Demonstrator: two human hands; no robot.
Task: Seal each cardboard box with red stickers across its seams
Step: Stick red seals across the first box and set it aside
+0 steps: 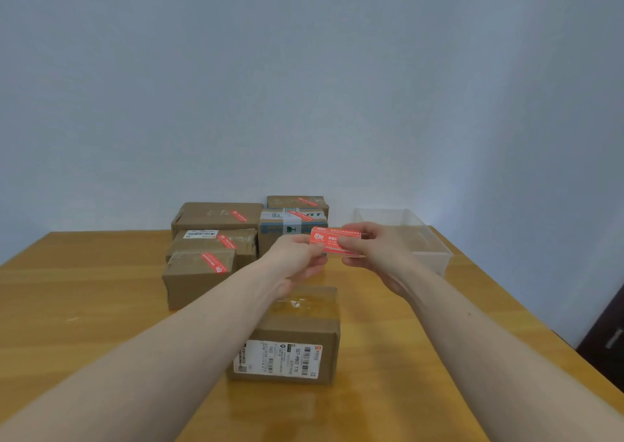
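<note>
hands: our left hand (297, 256) and right hand (374, 249) pinch red sticker pad (332, 240)
box: unsealed cardboard box (293, 333), bench (101, 306) near edge

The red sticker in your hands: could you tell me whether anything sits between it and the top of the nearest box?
Nothing visible does. Both the left hand and right hand hold the red sticker in open air above the nearest box, whose taped top shows no sticker.

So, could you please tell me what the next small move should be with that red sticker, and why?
Probably peel one sticker free and bring it down onto the near box. Both hands, left and right, pinch the red sticker stack above it, and its top shows no red sticker, unlike the boxes behind.
</note>
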